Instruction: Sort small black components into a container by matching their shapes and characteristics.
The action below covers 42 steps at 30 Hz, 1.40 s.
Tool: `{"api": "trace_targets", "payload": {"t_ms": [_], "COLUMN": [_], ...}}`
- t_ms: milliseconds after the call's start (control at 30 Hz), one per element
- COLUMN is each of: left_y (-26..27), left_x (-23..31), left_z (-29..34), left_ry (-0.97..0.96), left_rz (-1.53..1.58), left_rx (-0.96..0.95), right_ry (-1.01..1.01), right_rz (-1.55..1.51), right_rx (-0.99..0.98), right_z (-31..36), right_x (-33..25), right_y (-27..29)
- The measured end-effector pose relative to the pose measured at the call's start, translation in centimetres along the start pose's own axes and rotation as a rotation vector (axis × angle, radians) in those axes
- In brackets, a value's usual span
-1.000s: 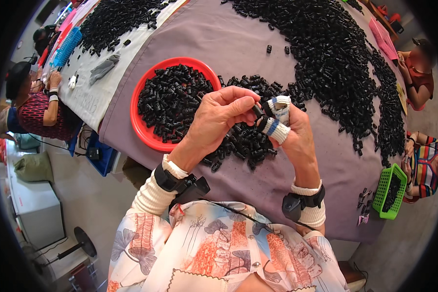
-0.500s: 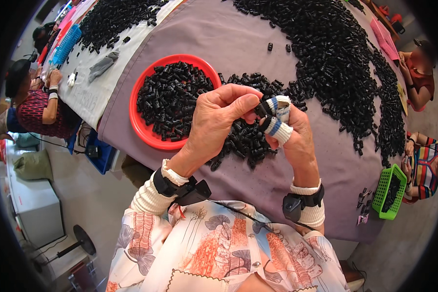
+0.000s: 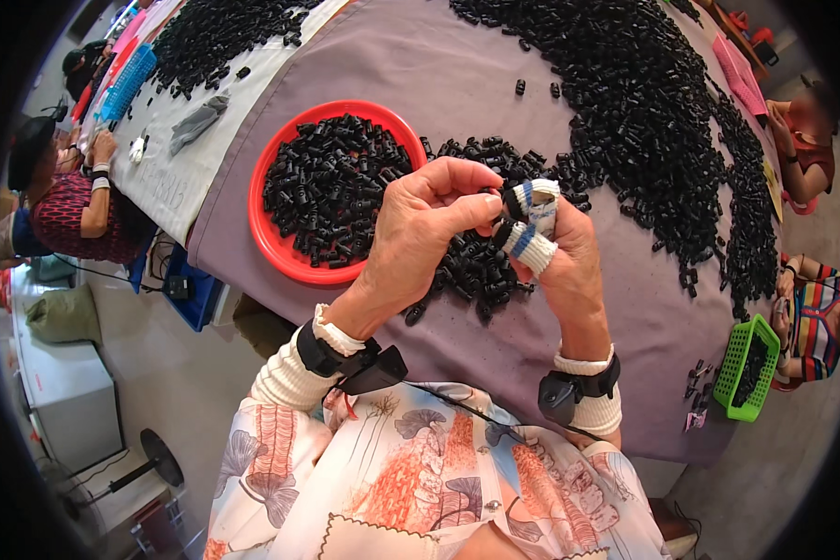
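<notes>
Above the near pile, my left hand [image 3: 418,233] and my right hand [image 3: 574,252] meet over a small black plastic part [image 3: 500,230]. Thumb and forefinger of the left are pinched together at it. White and blue knitted covers [image 3: 532,248] wrap the right thumb and finger, which close on the part from the other side. Fingers hide most of it. Beneath the hands lies a loose heap of short black tubular plastic parts [image 3: 481,280]. A round red basin [image 3: 263,233] filled with the same kind of parts stands just left of my left hand.
A far larger pile of black parts [image 3: 625,103] spreads over the mauve cloth [image 3: 364,65] at the back right. At the right edge sits a green basket [image 3: 745,369] near a person in stripes [image 3: 817,322]. Another person [image 3: 84,201] works at the left table.
My hands stay together at nearly the same place, with small shifts of the fingers. The left thumb has moved slightly against the part. The basin and heaps look the same.
</notes>
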<state>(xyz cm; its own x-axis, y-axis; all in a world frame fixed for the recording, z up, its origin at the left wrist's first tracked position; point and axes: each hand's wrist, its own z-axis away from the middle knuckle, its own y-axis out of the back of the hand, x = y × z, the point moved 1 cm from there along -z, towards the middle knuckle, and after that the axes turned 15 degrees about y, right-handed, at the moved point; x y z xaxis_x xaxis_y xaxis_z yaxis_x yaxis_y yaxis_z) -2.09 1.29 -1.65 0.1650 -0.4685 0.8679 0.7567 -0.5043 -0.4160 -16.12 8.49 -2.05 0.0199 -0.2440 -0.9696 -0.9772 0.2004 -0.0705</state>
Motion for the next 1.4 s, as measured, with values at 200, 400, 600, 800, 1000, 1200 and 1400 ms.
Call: {"api": "trace_targets", "payload": {"t_ms": [200,400,600,800,1000,1200,1400], "left_y": [0.3,0.5,0.9,1.7,1.8,1.5,1.4], "left_x": [-0.6,-0.5,0.0,-0.4,-0.7,-0.8,-0.6], "left_z": [-0.2,0.1,0.5,-0.1,-0.4,-0.4,-0.4], "left_ry": [0.046,0.128,0.191,0.206,0.224,0.246,0.253], "left_rz": [0.091,0.247,0.232,0.351,0.463,0.460,0.380], "left_rx": [-0.069,-0.123,-0.146,-0.254,-0.362,-0.355,-0.293], "right_ry": [-0.026,0.050,0.083,0.055,-0.025,-0.012,0.011], "right_rz": [-0.029,0.063,0.199,0.189,0.227,0.348,0.342], "right_rx": [0.075,0.053,-0.026,-0.075,-0.190,-0.278,-0.335], "right_z": [0.2,0.0,-0.2,-0.8,-1.3,-2.0,-2.2], "right_x": [0.4,-0.2,-0.6,-0.9,-1.3,-1.2,-1.2], "right_y": [0.2,-0.2,-0.5,-0.3,0.1,0.3,0.5]}}
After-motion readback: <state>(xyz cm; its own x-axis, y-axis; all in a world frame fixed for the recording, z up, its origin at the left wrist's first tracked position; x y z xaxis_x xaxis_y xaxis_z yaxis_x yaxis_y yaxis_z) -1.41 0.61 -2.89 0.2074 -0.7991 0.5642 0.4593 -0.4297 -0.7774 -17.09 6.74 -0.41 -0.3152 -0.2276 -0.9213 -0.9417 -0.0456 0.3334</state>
